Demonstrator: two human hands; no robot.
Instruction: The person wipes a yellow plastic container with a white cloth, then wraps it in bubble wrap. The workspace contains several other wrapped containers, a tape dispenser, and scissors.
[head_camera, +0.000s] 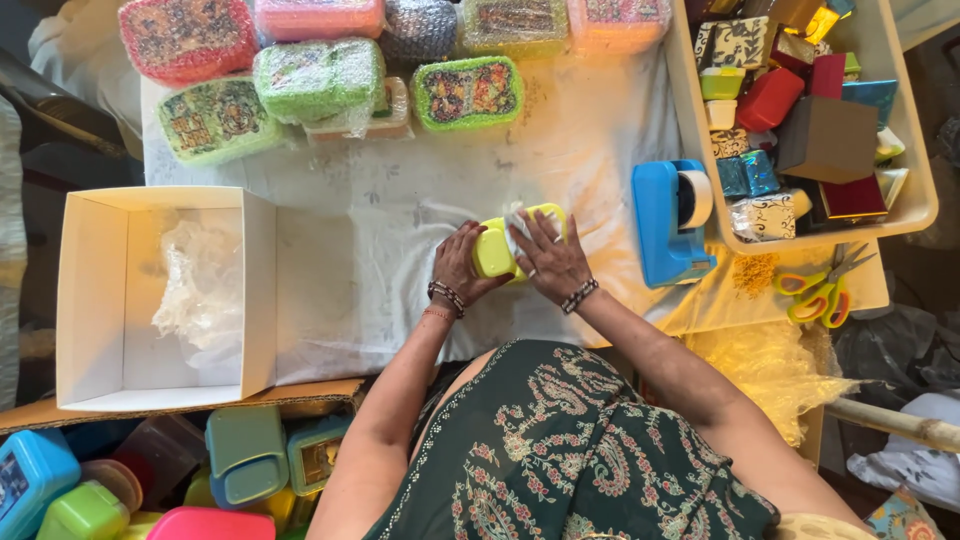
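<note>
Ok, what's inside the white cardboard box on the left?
The white cardboard box stands open and holds crumpled clear plastic wrap against its right side. Whatever lies beneath that wrap is covered; the remaining floor shows nothing else.
</note>
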